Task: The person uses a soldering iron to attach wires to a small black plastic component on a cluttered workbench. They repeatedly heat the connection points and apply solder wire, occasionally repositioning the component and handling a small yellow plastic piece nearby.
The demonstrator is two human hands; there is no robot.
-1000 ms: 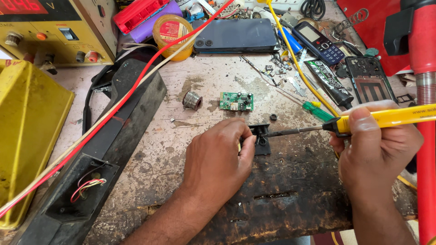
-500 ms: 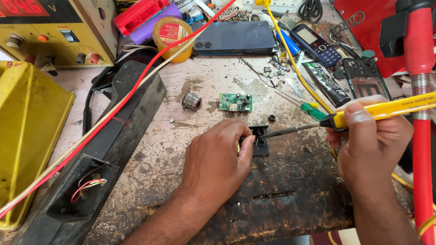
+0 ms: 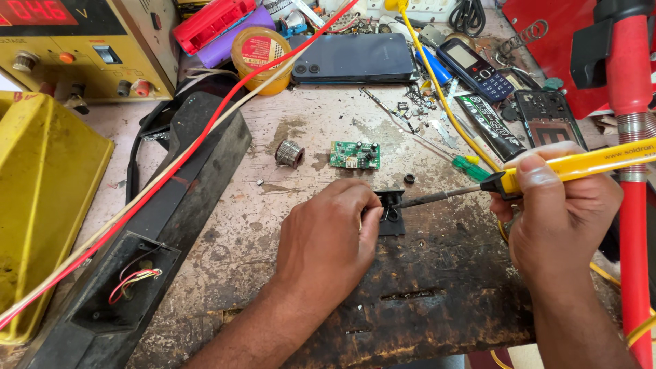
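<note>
My left hand [image 3: 326,236] rests on the worn wooden bench [image 3: 287,137] and pinches a small black plastic part [image 3: 391,213] at mid-table. My right hand [image 3: 557,219] grips a yellow-handled soldering iron [image 3: 581,164]; its dark metal tip [image 3: 427,198] reaches left and touches the black part. A small green circuit board [image 3: 354,155] lies just beyond the part, with a grey solder spool [image 3: 290,153] to its left and a tiny black ring [image 3: 409,178] to its right.
A long black speaker casing [image 3: 147,239] with loose wires lies on the left, crossed by red and white cables. A yellow box [image 3: 41,205] and a yellow power supply [image 3: 75,41] stand far left. Phones, a flux tin [image 3: 260,51], screwdriver and small parts crowd the back. A red stand [image 3: 632,171] rises at right.
The soldering iron's handle has tipped slightly while its tip stays at the black part. My left hand keeps its hold in the same spot.
</note>
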